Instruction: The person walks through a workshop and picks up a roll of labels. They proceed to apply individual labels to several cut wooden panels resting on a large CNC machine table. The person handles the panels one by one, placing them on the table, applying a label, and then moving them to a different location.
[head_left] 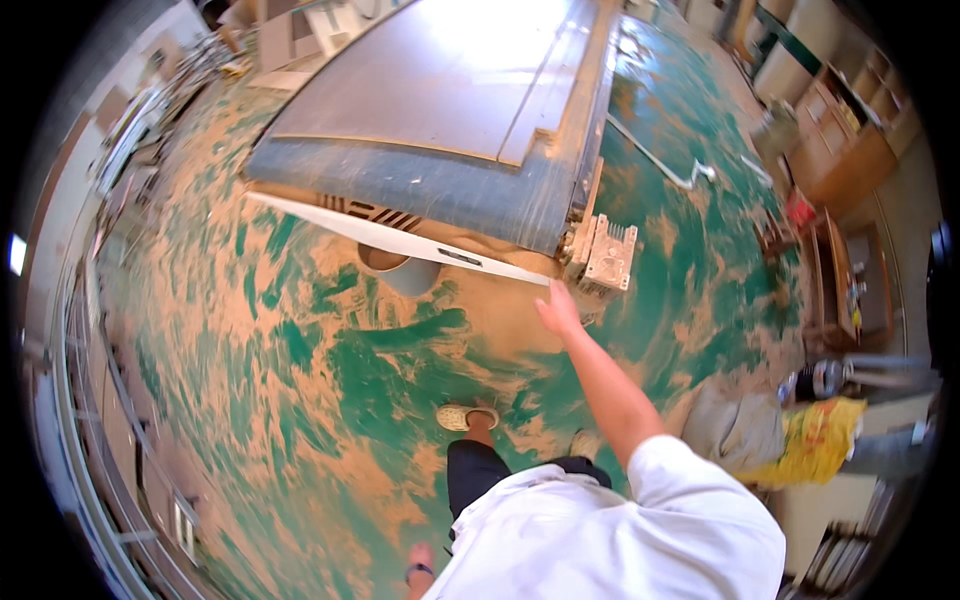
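Note:
My right hand [558, 308] reaches forward, its fingers closed at the right end of a long white panel [400, 236] with a dark slot in it. The panel slants across the front end of a machine with a worn blue-grey belt [400, 185]. A large grey sheet [430, 85] lies on top of the belt. Striped dark slots and sawdust show in the gap behind the panel. Just right of my right hand is a dusty metal gearbox [608, 255]. My left hand [421, 555] hangs low at my side, away from everything; its fingers are too small to make out.
A grey round bin [405, 272] stands under the panel. Sawdust covers much of the green floor [330, 400]. A white pipe [655, 160] lies to the right of the machine. Sacks, one yellow [815, 440], and wooden cabinets [828, 280] line the right side; scrap strips [150, 120] pile up at left.

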